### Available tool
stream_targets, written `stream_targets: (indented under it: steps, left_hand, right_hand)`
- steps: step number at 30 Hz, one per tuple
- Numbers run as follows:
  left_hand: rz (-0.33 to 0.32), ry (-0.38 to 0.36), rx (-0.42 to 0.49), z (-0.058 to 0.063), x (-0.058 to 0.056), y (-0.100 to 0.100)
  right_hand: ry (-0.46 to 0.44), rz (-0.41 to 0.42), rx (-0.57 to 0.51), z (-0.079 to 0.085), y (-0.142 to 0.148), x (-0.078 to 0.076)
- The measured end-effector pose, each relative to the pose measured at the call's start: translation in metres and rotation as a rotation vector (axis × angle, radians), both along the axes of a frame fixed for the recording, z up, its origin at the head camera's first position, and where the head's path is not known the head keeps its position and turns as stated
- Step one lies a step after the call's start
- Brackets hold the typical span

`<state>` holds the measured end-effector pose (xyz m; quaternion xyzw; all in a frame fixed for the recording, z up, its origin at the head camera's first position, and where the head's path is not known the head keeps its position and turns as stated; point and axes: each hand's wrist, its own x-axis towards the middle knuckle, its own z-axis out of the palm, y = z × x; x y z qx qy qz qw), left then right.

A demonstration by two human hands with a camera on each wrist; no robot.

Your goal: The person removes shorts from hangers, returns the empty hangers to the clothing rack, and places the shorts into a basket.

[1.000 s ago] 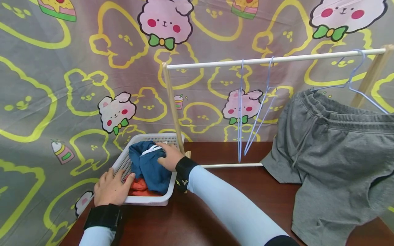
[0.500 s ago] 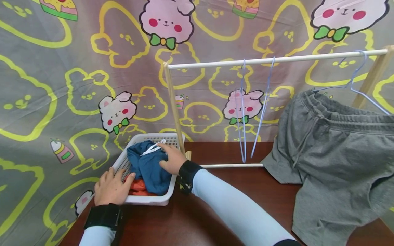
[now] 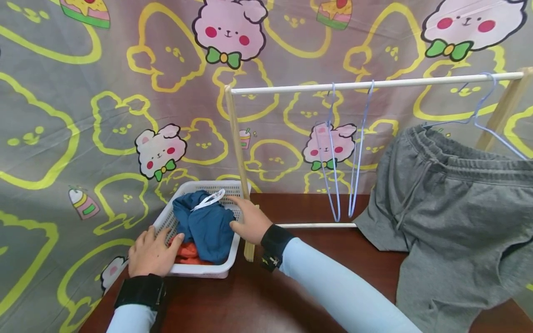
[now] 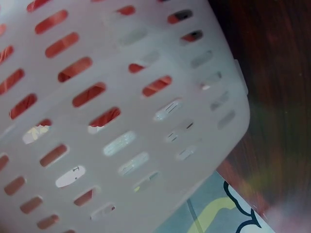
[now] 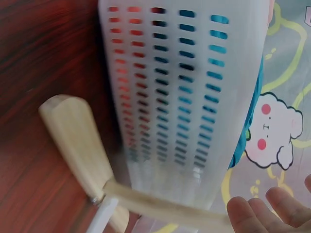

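Observation:
My left hand (image 3: 151,253) rests on the left front rim of a white perforated basket (image 3: 200,272), fingers spread. In the basket a dark blue garment (image 3: 208,229) with a white loop (image 3: 211,199) lies over an orange-red one (image 3: 188,252). My right hand (image 3: 251,221) is at the basket's right side, overlapping the rack's left wooden post (image 3: 237,138), its fingers extended toward the blue garment. In the right wrist view, its fingers (image 5: 272,211) hold nothing. The left wrist view shows the basket's slotted wall (image 4: 121,160), with orange-red cloth behind; the left hand is out of sight there.
A drying rack with a white top rail (image 3: 291,88) stands on the brown table (image 3: 233,305). Two bare lilac hangers (image 3: 337,185) hang mid-rail. Grey shorts (image 3: 454,217) hang from another hanger (image 3: 474,118) at right. A patterned curtain (image 3: 187,97) covers the back.
My right hand has moved right, away from the blue garment and its white loop, toward the rack's post. The bare hangers have swung slightly. My left hand stays on the rim.

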<state>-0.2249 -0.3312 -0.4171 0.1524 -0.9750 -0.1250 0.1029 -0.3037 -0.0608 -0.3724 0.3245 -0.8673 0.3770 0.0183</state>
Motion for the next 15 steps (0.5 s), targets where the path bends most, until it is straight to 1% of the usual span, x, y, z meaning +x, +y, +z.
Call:
stream_targets:
  steps: [6, 12, 15]
  left_hand:
    - [-0.015, 0.031, 0.003, 0.0, -0.001, 0.0]
    - [-0.009, 0.011, -0.001, 0.0, 0.001, -0.001]
    - [-0.008, -0.001, -0.005, 0.0, 0.001, -0.001]
  right_hand:
    - [0.05, -0.033, -0.003, -0.004, 0.031, 0.004]
    - [0.079, -0.084, 0.017, -0.011, 0.066, 0.008]
    - [0.111, -0.1, 0.038, -0.012, 0.088, 0.011]
